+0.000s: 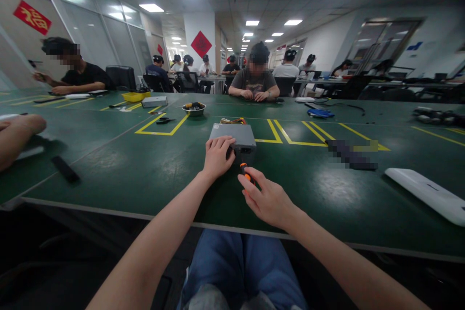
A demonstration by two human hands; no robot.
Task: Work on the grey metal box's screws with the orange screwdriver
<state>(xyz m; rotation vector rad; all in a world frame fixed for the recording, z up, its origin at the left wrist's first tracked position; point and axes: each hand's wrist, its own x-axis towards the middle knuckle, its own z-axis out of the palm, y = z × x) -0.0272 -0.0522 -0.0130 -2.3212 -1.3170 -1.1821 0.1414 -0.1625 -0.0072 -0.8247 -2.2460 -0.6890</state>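
A grey metal computer power supply (236, 131) lies on the green table in front of me, its socket side facing me. Coloured cables (233, 121) show behind its far edge. My left hand (219, 154) rests on the near left corner of the box, fingers over the top and closed on it. In my right hand (267, 196) is an orange and black screwdriver (244, 170), held by its handle between thumb and fingers. The handle stands just in front of the box's near side. Its tip is too blurred to make out, so I cannot tell whether it touches the box.
Further back stand a metal bowl (193, 111) with orange-handled tools, a yellow tray (135, 97) and another grey box (155, 101). On the right lie a white device (428, 193) and blue gloves (320, 113). Several people sit around; one person's arm (20, 135) reaches in at left.
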